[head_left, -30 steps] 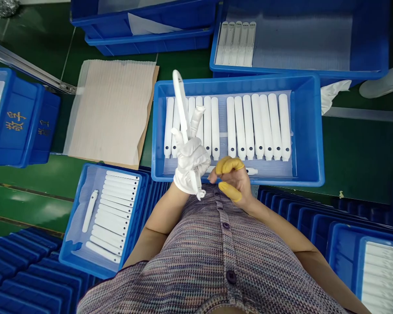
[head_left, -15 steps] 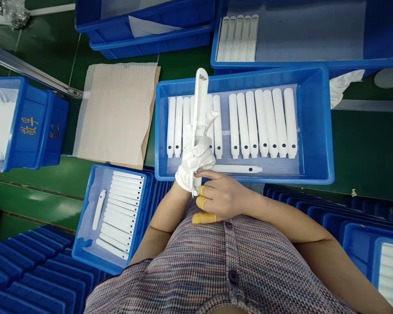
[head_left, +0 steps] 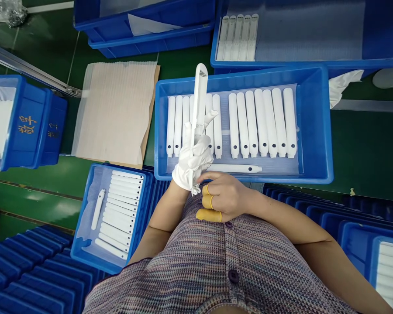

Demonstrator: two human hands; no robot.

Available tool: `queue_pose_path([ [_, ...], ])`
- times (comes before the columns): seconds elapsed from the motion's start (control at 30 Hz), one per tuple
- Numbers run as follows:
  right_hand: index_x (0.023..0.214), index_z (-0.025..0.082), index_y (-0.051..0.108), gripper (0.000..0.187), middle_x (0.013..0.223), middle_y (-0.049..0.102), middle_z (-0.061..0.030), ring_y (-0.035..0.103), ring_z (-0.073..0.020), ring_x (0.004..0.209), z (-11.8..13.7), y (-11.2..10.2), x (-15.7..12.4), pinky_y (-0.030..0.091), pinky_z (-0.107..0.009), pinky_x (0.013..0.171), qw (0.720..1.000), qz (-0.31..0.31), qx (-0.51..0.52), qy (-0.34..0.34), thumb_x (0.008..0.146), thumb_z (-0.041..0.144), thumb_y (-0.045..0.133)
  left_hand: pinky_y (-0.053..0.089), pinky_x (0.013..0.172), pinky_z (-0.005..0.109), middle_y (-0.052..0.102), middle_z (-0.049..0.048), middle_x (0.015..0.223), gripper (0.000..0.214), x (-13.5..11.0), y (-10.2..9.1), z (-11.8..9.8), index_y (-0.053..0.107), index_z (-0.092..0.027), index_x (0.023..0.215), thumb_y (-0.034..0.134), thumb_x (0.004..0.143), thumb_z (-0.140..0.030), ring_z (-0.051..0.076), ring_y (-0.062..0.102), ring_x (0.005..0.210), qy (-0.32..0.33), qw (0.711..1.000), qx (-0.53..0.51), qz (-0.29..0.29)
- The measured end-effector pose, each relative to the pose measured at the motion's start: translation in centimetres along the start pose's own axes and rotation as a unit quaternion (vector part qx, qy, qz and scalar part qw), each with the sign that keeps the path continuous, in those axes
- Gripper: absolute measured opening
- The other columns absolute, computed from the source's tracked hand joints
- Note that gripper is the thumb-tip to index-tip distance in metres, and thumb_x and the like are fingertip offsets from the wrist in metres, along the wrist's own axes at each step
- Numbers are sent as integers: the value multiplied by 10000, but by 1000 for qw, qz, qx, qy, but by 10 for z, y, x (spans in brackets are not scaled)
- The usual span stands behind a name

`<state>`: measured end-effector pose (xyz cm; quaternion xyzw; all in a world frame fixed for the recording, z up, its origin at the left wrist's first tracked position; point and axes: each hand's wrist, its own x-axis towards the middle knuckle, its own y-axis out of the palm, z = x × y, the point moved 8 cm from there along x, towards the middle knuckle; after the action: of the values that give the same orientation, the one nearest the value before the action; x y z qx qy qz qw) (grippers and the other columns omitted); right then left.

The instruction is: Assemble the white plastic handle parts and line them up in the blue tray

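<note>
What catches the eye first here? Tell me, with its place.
A long white plastic piece stands up in the middle, gripped by the white-gloved left hand, with the right hand, yellow caps on its fingers, at its lower end. Behind it, a blue bin holds a row of like white pieces.

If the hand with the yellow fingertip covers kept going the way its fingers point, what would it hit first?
Probably the lower end of the long white part, which the gloved left hand holds. The right hand looks nearly against it, though depth is unclear.
</note>
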<state>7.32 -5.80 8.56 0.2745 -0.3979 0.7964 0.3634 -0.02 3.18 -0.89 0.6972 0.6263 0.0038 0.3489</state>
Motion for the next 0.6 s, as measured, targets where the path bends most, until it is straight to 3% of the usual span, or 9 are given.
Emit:
queue_pose_path([
  [0.1,664,230,496,369,560,462,67,493,-101,522,-4,-11,-5,537,-253,623,998,-49,34,27,996,323,627,86,334,280,185,-72,482,542,-7,6,-6,624,-356,1382,231,1074,-566,115,-35,390,24,996,-86,16],
  [0.17,750,228,534,266,645,538,50,549,-105,592,-19,-19,-15,490,-242,577,990,-80,29,113,983,299,643,51,320,278,240,-64,509,509,-9,7,-10,663,-316,1309,263,1085,-538,100,-8,384,49,989,-139,17],
  [0.23,934,226,599,113,809,624,17,570,-112,651,-41,-23,-32,497,-252,589,968,-94,11,234,973,315,656,120,313,266,332,-46,560,449,-7,4,-10,681,-297,1248,344,1079,-540,95,107,383,77,985,-158,-3],
  [0.27,1072,224,609,164,915,651,-8,574,-114,667,-52,-23,-42,504,-257,585,951,-94,14,295,971,344,658,191,324,255,384,-36,592,395,-5,2,-10,689,-290,1212,415,1066,-533,94,196,395,93,982,-162,-16],
  [0.33,1353,220,523,451,1088,656,-58,575,-115,666,-71,-18,-63,517,-272,565,916,-90,51,388,964,408,653,359,407,231,474,-23,657,271,2,-1,-6,700,-276,1147,563,1027,-477,92,377,467,125,976,-172,-38],
  [0.4,1508,225,402,633,1145,644,-73,577,-114,656,-85,-12,-81,527,-285,566,883,-85,98,451,957,416,650,470,534,220,524,-25,692,216,9,0,1,700,-269,1115,649,989,-436,95,493,558,146,972,-178,-51],
  [0.47,1535,238,390,663,1107,642,-54,570,-116,657,-96,-11,-95,531,-291,577,856,-91,133,491,950,404,652,522,644,223,565,-25,725,217,16,1,9,701,-258,1070,694,957,-442,100,563,640,159,971,-170,-59],
  [0.6,1406,236,526,512,1038,659,-42,590,-130,688,-108,-9,-109,537,-282,572,812,-91,272,509,958,463,627,544,755,244,691,17,922,260,29,5,20,699,-221,994,785,869,-432,125,656,821,141,985,-90,-37],
])
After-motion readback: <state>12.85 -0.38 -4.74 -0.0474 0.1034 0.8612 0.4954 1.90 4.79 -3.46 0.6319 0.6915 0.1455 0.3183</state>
